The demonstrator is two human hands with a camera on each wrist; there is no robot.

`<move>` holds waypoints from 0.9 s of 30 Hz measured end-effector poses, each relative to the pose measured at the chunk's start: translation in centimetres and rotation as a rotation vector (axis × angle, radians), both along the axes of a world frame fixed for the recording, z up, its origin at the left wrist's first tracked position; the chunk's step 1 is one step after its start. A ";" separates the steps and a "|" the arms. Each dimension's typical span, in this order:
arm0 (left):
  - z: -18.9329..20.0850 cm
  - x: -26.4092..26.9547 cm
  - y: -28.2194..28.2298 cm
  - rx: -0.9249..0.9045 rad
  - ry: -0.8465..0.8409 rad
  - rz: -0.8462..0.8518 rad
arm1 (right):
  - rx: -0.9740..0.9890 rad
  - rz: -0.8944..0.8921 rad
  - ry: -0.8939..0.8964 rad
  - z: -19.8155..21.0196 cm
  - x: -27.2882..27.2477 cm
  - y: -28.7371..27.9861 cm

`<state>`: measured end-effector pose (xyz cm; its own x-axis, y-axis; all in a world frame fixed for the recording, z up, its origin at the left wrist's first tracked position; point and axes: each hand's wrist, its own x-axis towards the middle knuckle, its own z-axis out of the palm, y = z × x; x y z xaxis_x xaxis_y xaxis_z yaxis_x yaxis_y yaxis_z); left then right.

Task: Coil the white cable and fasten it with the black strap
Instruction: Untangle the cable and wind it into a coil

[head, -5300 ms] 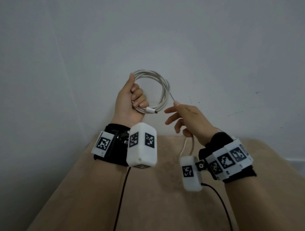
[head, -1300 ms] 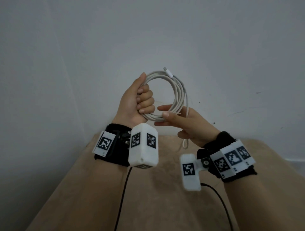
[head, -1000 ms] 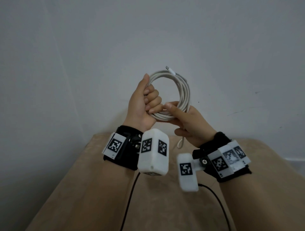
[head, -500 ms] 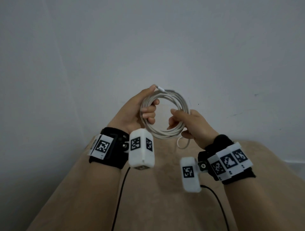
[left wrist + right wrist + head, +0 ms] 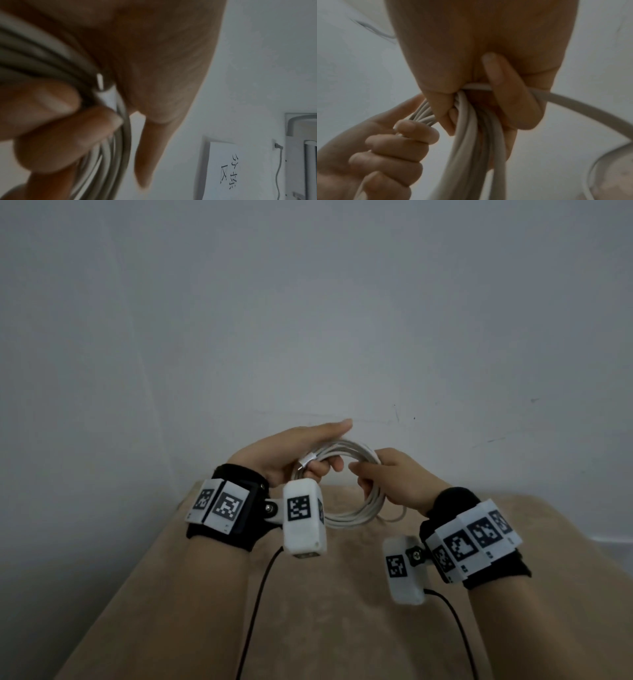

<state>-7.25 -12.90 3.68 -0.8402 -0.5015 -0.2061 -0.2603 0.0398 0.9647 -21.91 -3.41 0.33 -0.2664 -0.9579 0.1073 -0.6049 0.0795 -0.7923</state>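
The white cable is wound into a coil of several loops, held tilted low over the beige surface between both hands. My left hand grips the coil's left side with fingers curled round the strands; a white plug end sticks out by those fingers and shows close up as the plug. My right hand grips the coil's right side, fingers wrapped round the bundle. One loose strand runs off to the right. No black strap is visible in any view.
A beige cloth-covered surface lies below the hands, against a plain white wall. Black wires from the wrist cameras hang over it. A paper sign with writing shows on a wall in the left wrist view.
The coil and both hands have dropped lower and the coil has tipped from upright toward flat. My right hand moved from touching the coil's bottom to gripping its right side.
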 end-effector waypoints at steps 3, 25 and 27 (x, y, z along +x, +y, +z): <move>-0.2 -0.3 0.0 -0.045 -0.022 -0.030 | 0.006 0.007 0.011 0.0 -0.2 -0.1; 1.3 1.8 -2.8 0.492 0.750 0.027 | -0.510 -0.083 -0.425 1.5 -1.3 1.1; 1.4 1.4 -2.4 0.501 0.790 0.068 | -0.475 -0.060 -0.409 1.4 -0.9 0.9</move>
<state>-5.80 -15.30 5.04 -0.8008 -0.5623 0.2064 0.4913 -0.4196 0.7633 -22.84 -2.54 1.72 -0.4275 -0.8130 0.3954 -0.2513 -0.3132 -0.9158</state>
